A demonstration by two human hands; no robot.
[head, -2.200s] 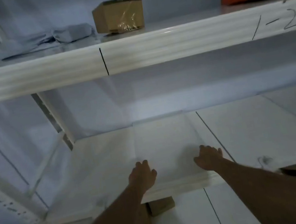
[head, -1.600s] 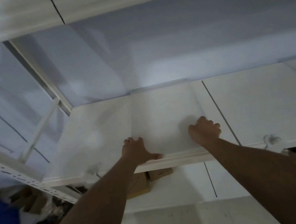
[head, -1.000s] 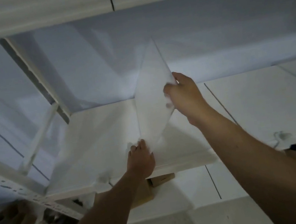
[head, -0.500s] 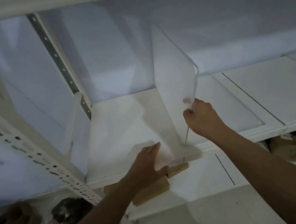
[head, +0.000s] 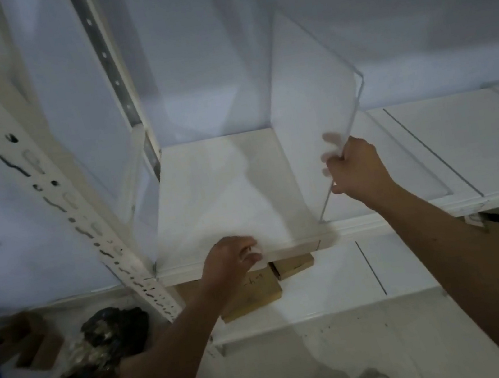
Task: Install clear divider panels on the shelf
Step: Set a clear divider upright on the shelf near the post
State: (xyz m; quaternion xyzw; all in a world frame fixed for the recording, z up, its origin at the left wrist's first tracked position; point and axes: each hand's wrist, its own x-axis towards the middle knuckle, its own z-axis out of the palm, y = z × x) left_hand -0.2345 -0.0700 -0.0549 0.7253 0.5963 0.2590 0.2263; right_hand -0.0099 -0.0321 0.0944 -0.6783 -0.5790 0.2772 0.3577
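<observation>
I judge the clear rigid plastic divider panel point(head: 310, 107) light but slick; my right hand point(head: 357, 169) pinches its front edge, left hand point(head: 228, 262) fingers curled on the white shelf point(head: 219, 193) lip at 6 o'clock.

The clear panel point(head: 310, 107) that lay flat on the shelf point(head: 219, 193) was tipped up and stood on edge; the right hand point(head: 354, 169) shifted to grip its front edge, while the left hand point(head: 230, 259) slid down to the shelf's front lip
</observation>
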